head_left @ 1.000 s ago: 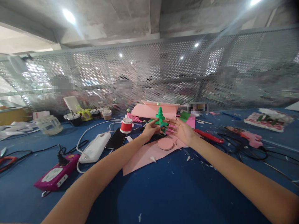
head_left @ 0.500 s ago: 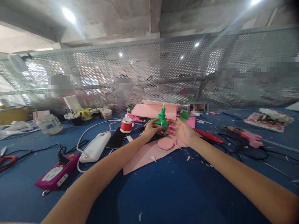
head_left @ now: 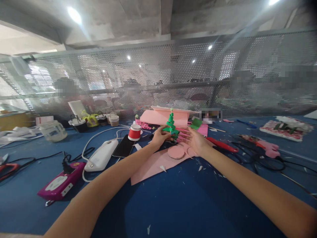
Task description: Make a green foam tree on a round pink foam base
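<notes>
A small green spiral tree (head_left: 170, 121), like a paper Christmas tree with a pale star-like tip, stands upright between my hands. My left hand (head_left: 160, 136) is closed on its lower left side, thumb and fingers at the base. My right hand (head_left: 194, 138) is open at the tree's right, palm turned inward and fingers spread; whether its fingertips touch the tree I cannot tell. Below the hands, a round pink disc (head_left: 176, 152) rests on a pink paper sheet (head_left: 148, 170).
Left of my hands are a red and white cup (head_left: 134, 133), a black phone (head_left: 123, 147), a white power strip (head_left: 101, 157) and a purple socket block (head_left: 60, 181). On the right lie a red tool (head_left: 221, 144) and a pink glue gun (head_left: 266, 147). Paper scraps dot the blue table (head_left: 188, 205).
The tree has turned and shifted slightly left, its tip now a little left of where it was. My right hand stays open beside it, nearly unmoved.
</notes>
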`<state>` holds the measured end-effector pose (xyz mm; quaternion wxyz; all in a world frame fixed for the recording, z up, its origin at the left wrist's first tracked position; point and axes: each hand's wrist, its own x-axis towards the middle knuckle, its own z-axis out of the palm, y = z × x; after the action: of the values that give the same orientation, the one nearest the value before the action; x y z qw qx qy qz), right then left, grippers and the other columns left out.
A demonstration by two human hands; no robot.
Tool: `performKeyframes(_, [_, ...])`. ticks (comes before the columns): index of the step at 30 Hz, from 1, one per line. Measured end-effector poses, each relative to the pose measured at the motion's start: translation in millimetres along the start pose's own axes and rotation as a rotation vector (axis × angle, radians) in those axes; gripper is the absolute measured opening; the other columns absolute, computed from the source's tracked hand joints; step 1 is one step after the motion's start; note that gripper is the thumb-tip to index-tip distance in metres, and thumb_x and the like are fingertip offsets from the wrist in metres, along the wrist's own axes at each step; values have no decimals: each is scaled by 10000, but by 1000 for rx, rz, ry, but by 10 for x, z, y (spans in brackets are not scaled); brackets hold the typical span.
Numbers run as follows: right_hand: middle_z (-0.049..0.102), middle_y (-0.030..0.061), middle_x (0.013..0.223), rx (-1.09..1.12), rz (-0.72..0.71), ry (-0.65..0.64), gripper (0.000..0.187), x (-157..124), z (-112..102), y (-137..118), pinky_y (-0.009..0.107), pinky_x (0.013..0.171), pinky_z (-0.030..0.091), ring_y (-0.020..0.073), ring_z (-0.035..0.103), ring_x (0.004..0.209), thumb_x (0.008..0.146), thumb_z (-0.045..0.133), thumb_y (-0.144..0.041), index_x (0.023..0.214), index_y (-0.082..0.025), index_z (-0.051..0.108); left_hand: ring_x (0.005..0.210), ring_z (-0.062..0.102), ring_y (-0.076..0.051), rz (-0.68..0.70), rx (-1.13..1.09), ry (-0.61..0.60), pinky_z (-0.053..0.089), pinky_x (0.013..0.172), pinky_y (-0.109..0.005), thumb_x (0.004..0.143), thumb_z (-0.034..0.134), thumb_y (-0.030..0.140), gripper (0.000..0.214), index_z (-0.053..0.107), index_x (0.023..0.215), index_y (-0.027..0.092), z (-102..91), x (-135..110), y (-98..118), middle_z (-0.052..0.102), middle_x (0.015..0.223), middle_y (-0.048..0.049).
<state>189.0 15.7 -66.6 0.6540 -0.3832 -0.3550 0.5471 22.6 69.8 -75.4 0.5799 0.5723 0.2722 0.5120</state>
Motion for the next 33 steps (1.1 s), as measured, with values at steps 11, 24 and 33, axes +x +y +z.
performKeyframes(11, [623, 30, 867, -410, -428, 88, 239, 86, -134, 47, 402, 788, 498, 199, 595, 830, 782, 522, -482, 825, -254, 464, 547, 674, -148, -22, -74, 138, 563, 688, -308, 662, 758, 121, 652, 427, 1224, 127, -11, 24, -9, 640, 598, 63])
performKeyframes(24, [588, 91, 808, -1358, -1139, -389, 92, -614, -302, -280, 414, 772, 434, 238, 517, 795, 832, 463, -274, 843, -228, 542, 473, 630, -128, -29, -58, 143, 549, 588, -273, 632, 775, 101, 607, 467, 1154, 121, -5, 20, 22, 645, 582, 55])
performKeyframes(33, [555, 39, 683, -1424, -906, -373, 198, -581, -601, -357, 305, 583, 381, 173, 503, 618, 878, 398, -339, 748, -236, 506, 534, 653, -123, -16, -11, 146, 546, 627, -250, 587, 804, 108, 567, 524, 1081, 123, 1, 29, 18, 668, 577, 35])
